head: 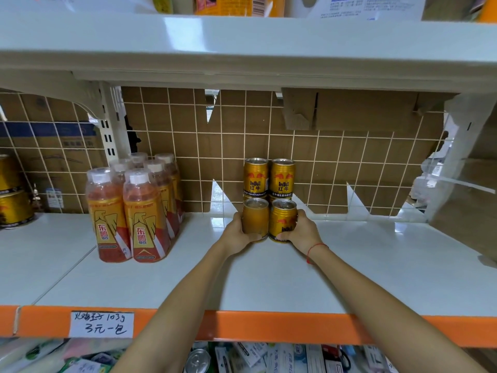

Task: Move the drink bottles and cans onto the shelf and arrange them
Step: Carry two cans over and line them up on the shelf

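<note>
Left hand (236, 232) grips blurred can (255, 218); right hand (301, 231) grips second can (282, 220). Lower rear cans mostly hidden behind them.

White wire grid (317, 146) backs brown cardboard (376, 114) behind

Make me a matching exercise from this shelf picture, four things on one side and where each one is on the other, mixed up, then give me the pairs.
Things
1. shrink-wrapped bottles
2. left front can
3. right front can
4. handwritten price tag

Places
A. held by the right hand
B. on the orange shelf edge
C. standing at the left of the shelf
D. held by the left hand

Pairs: 1-C, 2-D, 3-A, 4-B
</note>
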Action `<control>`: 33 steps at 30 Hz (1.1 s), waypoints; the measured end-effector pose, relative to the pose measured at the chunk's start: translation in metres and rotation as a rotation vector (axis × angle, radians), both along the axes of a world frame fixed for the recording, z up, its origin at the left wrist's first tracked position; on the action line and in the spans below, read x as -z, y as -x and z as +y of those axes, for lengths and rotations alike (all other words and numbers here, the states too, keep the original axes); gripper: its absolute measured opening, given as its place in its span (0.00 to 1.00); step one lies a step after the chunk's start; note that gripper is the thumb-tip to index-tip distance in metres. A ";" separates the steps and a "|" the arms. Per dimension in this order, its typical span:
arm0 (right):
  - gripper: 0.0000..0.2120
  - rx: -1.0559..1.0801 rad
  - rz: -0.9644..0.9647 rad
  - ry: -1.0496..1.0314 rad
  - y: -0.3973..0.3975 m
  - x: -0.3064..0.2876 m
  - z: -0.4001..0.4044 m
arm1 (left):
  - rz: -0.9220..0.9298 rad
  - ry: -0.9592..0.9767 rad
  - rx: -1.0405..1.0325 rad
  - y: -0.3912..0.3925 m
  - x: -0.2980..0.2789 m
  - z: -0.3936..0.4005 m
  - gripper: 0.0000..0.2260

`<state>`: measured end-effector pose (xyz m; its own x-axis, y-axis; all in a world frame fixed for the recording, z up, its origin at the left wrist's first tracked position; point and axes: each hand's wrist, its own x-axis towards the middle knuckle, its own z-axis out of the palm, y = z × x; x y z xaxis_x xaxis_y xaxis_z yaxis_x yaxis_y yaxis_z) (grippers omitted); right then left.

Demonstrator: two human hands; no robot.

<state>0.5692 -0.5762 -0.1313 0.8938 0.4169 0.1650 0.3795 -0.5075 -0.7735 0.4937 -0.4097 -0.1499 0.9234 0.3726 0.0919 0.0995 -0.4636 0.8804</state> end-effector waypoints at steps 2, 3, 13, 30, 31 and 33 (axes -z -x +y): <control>0.32 0.001 -0.001 -0.001 0.000 0.000 0.000 | -0.005 0.001 0.000 0.000 0.000 0.000 0.32; 0.32 0.002 -0.002 0.000 0.000 0.000 0.000 | -0.006 0.001 -0.001 0.000 0.000 0.000 0.32; 0.32 0.003 -0.008 -0.002 0.000 0.002 0.001 | 0.012 -0.019 0.004 0.001 -0.001 0.000 0.31; 0.32 0.026 -0.011 -0.013 0.002 0.004 0.003 | 0.054 0.010 0.020 0.007 -0.006 -0.001 0.31; 0.32 0.025 -0.010 -0.013 0.002 0.004 0.003 | 0.055 0.008 0.019 0.008 -0.006 -0.001 0.31; 0.32 0.023 -0.006 -0.009 0.002 0.004 0.003 | 0.056 0.013 0.017 0.008 -0.007 -0.001 0.31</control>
